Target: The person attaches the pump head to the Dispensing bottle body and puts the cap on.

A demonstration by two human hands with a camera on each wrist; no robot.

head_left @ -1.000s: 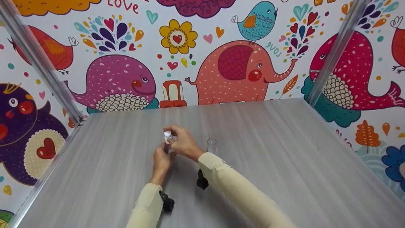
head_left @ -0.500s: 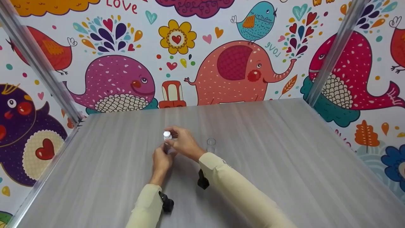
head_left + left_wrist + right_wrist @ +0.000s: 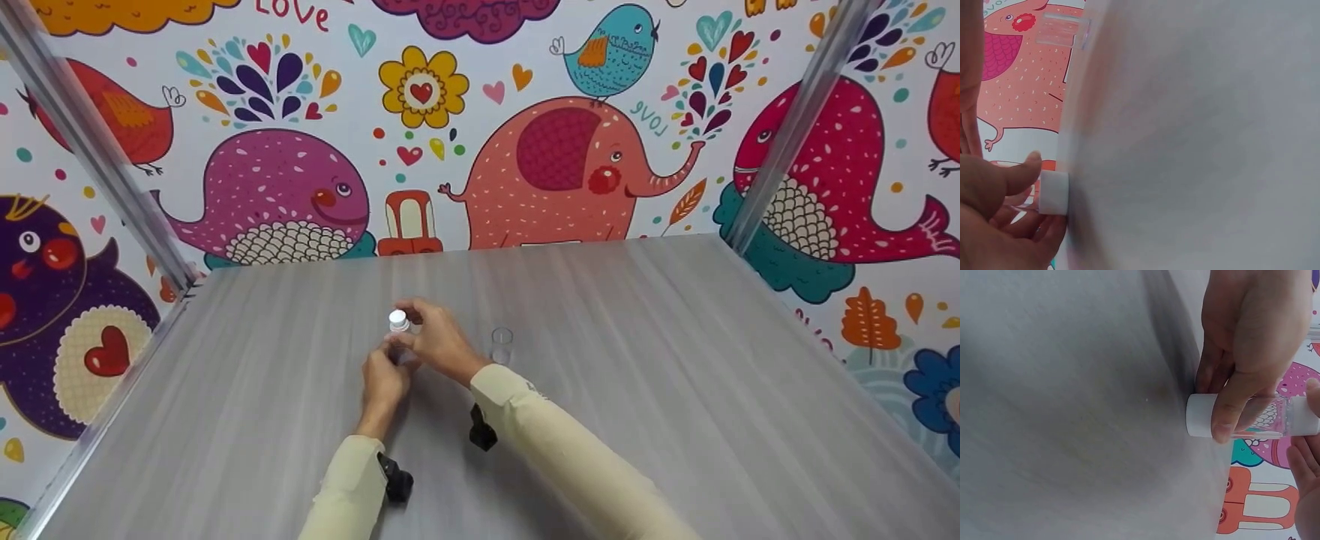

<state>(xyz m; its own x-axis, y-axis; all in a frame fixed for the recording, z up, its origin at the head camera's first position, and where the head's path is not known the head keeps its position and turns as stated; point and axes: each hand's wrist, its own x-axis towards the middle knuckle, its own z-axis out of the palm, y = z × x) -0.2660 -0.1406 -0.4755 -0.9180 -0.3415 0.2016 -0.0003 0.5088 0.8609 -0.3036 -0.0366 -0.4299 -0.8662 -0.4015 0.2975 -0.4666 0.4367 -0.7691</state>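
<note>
A small clear bottle [image 3: 1266, 419] with a white cap [image 3: 398, 319] and a white base [image 3: 1054, 193] stands upright, its base right at the tabletop. My left hand [image 3: 384, 382] grips its lower part, thumb on one side and fingers on the other, as the right wrist view shows. From the right, my right hand [image 3: 442, 341] reaches over, thumb and fingers round the cap at the top. Part of the bottle's body is hidden behind the fingers. To the right of the hands, an empty-looking clear glass [image 3: 502, 346] stands upright on the table.
The grey wood-grain table [image 3: 637, 360] runs back to a wall [image 3: 300, 90] printed with cartoon animals. Metal posts [image 3: 787, 120] rise at its back corners. Black wrist cameras [image 3: 397, 480] hang below both sleeves.
My right thumb and fingers have shifted slightly around the top of the bottle, and more of the white cap shows. The left hand and the glass stay in place.
</note>
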